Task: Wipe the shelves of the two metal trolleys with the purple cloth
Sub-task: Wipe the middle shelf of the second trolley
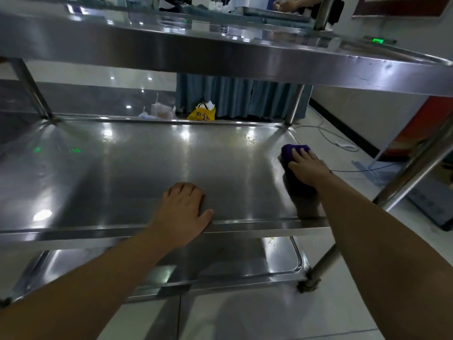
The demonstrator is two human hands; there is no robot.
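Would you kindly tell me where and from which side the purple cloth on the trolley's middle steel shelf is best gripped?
Probably from above, palm down. The purple cloth lies bunched on the middle steel shelf near its right rim; its thick far end, showing beyond the right hand pressing it, gives fingers most to curl over.

Your right hand (pixel 307 168) presses the purple cloth (pixel 290 152) onto the middle shelf (pixel 137 173), far right side, your left hand (pixel 183 207) rests near its front rim.
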